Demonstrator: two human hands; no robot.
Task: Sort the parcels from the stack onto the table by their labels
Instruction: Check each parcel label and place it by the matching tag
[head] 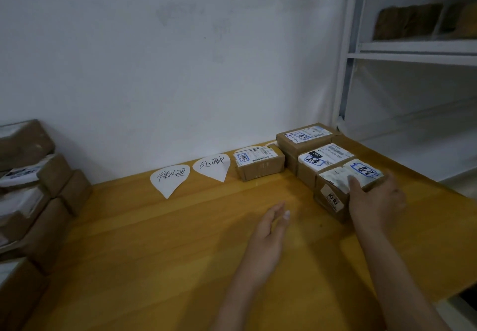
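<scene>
Here our right hand (374, 201) gripped the nearest parcel (333, 196) on the worktop (154, 240); our left hand (268, 232) hovered, fingers straight, empty.

A white wall (180, 59) stands beside a grey metal shelf rack (413, 49) holding brown bundles (407, 20).

parcel stack (28, 193) cut off left.

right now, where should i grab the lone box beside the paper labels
Take the lone box from above, probably with the grip across its short front-to-back width. Its top and front face are clear, while the neighbouring boxes crowd its right end.
</scene>
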